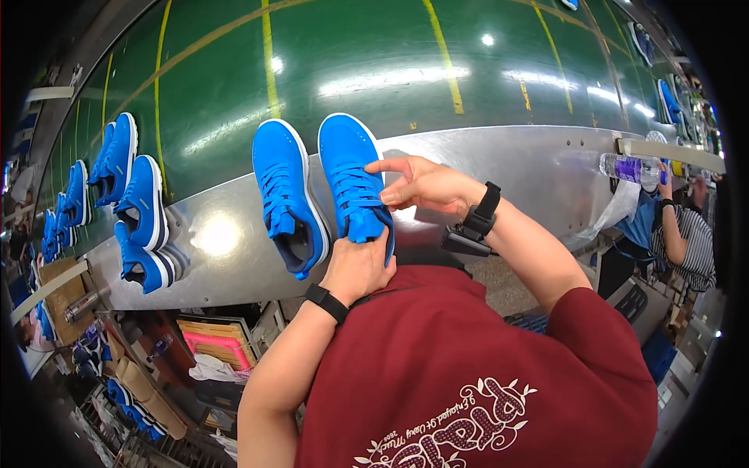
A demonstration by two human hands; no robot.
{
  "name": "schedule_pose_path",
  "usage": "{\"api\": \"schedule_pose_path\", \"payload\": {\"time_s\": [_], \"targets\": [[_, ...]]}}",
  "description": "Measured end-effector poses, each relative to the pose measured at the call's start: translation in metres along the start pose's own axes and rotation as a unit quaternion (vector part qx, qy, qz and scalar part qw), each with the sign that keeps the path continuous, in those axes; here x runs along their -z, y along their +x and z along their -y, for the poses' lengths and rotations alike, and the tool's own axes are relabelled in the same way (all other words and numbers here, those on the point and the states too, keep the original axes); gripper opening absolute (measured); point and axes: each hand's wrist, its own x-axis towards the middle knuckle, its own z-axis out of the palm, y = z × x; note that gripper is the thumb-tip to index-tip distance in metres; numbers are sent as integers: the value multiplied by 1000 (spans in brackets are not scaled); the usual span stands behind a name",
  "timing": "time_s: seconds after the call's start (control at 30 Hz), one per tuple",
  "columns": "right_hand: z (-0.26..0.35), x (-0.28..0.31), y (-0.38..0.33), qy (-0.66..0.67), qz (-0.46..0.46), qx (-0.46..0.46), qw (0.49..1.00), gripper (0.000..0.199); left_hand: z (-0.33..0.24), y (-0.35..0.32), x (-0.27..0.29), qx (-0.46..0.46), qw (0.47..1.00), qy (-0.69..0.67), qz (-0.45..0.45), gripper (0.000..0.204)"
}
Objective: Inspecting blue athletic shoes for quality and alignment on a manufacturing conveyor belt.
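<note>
Two blue sneakers with white soles lie side by side, toes pointing away from me, on the metal edge of the worktable. My left hand [355, 269] is at the collar of the right-hand sneaker [349, 144], its fingers inside the opening behind the tongue and partly hidden. Over the same sneaker's laces, my right hand [427, 185] comes in from the right. Its index finger touches the side of the lacing, with the thumb apart below it near the eyelets. The other sneaker [279, 152] rests untouched to the left.
Several more blue sneakers [143, 195] stand to the left, some stacked. Beyond the metal edge [499, 144] runs a green surface [359, 47] with yellow lines. A plastic bottle [624, 168] and another person in a striped top [693, 249] are at the right.
</note>
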Motion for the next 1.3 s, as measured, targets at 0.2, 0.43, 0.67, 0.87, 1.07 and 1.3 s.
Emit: {"api": "schedule_pose_path", "payload": {"time_s": [0.2, 0.43, 0.67, 0.87, 1.07, 1.3], "targets": [[-12, 10, 0, 129, 53, 1, 990, 64, -1, 1, 1, -9, 1000, 4, -7, 39], [-6, 11, -9, -173, -181, 119, 961, 66, 0, 2, 4, 13, 999, 12, 51, 48], [-45, -13, -35, -391, -88, 181, 898, 93, -18, -4, 33, 47, 990, -104, 80, 44], [-57, -64, -58, -402, -349, 313, 786, 30, -12, -13, 57, 14, 981, -24, -192, 34], [-77, -99, -51, -577, -231, 351, 700, 42, 16, 7, 18, -24, 967, 0, -252, 41], [-98, -117, -15, -725, -310, 312, 530, 9, 17, 12, 28, -61, 958, -78, -269, 33]]}}
